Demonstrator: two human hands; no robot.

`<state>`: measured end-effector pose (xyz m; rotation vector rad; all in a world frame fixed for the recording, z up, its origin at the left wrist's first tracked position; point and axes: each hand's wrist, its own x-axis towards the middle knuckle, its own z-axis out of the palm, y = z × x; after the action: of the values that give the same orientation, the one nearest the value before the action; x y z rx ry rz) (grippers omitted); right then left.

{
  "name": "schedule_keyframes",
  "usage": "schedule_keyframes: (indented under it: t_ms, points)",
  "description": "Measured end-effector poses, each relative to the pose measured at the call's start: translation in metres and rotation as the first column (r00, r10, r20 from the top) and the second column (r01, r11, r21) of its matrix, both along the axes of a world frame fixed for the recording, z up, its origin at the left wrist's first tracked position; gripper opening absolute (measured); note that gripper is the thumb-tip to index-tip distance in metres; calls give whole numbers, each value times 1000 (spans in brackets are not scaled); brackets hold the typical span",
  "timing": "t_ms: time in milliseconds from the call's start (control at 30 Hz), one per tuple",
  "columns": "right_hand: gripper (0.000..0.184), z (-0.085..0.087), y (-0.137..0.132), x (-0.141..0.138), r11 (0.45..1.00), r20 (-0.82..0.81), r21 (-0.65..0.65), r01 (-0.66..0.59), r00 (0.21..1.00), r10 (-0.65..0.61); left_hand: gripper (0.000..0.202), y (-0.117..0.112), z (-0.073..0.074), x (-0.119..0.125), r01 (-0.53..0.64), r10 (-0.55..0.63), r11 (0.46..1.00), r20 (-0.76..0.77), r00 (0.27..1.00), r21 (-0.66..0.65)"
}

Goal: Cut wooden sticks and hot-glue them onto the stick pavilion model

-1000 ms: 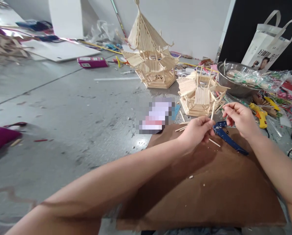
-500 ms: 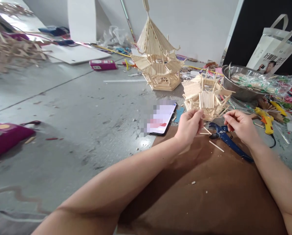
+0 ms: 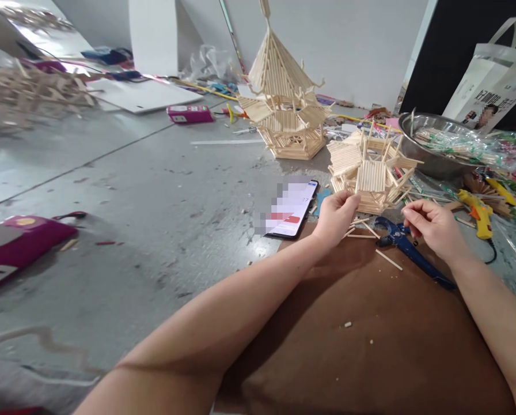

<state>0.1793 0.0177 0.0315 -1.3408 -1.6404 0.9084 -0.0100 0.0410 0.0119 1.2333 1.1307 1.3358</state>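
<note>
My left hand [image 3: 336,218] is closed in a pinch at the front left of a small, roofless pavilion model [image 3: 371,176] built of thin wooden sticks. What its fingertips hold, if anything, is hidden. To the right, my right hand [image 3: 433,227] has thumb and forefinger pressed together; I cannot make out anything between them. Just beneath it lies a pair of blue-handled cutters [image 3: 416,256] on a brown sheet [image 3: 361,357]. Short cut sticks [image 3: 388,260] are scattered beside the cutters.
A taller stick pavilion [image 3: 290,115] with a pointed roof stands behind. A phone [image 3: 293,204] lies left of my left hand. At the right are a yellow glue gun [image 3: 479,214] and a metal bowl [image 3: 439,158] of bagged sticks. Purple power strips [image 3: 20,248] lie on the floor.
The view has turned slightly left, so the scene sits further right. Against the small pavilion, my left hand has shifted a little left, uncovering more loose sticks. Both hands stay pinched.
</note>
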Motion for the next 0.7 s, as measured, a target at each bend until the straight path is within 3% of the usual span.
schedule_keyframes:
  t_ms: [233, 700]
  points:
    - [20, 2, -2, -2, 1000, 4, -12, -7, 1000, 7, 28, 6, -3, -3, 23, -22, 1000, -75, 997, 19]
    - [22, 1, -1, 0, 999, 23, -39, -26, 999, 27, 17, 6, 0, -4, 7, -8, 1000, -63, 998, -8]
